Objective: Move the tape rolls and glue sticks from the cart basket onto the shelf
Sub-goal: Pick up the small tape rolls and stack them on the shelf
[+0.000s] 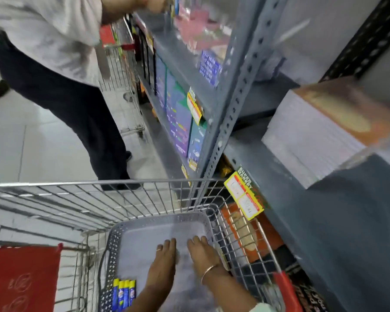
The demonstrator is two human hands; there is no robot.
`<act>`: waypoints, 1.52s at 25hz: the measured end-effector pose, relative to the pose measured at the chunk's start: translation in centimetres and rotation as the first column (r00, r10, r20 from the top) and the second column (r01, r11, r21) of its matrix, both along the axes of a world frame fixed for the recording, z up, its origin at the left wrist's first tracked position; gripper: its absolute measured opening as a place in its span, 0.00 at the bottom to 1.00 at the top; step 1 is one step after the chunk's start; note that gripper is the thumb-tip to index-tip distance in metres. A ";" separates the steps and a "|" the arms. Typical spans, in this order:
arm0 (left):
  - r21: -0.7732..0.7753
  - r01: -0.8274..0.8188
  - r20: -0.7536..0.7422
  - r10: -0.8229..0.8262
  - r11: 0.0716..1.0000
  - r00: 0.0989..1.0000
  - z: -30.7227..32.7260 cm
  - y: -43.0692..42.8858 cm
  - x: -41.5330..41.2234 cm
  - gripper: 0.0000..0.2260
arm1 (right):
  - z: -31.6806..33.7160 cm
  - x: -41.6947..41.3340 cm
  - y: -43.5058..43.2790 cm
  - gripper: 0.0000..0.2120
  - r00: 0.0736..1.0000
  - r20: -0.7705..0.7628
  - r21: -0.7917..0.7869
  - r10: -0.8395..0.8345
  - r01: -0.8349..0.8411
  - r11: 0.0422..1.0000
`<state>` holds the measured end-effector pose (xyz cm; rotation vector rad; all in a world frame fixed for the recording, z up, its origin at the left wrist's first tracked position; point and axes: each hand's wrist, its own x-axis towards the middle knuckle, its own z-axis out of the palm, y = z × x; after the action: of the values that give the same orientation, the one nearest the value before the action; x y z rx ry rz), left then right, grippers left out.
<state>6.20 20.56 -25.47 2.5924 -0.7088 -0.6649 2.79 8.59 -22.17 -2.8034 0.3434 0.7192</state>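
A grey perforated plastic basket sits inside a wire shopping cart. Several blue-and-yellow glue sticks lie side by side at the basket's near left corner. My left hand and my right hand reach down into the basket, palms down and fingers extended, close together over a blurred pale patch on the basket floor. Whether anything is under them is hidden by blur. No tape roll is clearly visible. The grey metal shelf stands to the right of the cart.
Another person in a white shirt and dark trousers stands ahead left, reaching to the shelving, beside a second wire cart. A paper ream rests on the shelf. Yellow price tags hang on the shelf edge. A red cart flap is at left.
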 end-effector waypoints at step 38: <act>-0.130 0.793 0.476 -0.664 0.595 0.577 19.8 -27.8 -20.1 0.42 | 24.0 -36.1 -20.8 0.18 0.687 0.251 -0.164 -0.682 0.724 0.670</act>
<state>-13.90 -7.29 -5.71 2.0248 -1.9307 -0.1815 -33.34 -12.16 1.84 -2.5586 1.4800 0.2494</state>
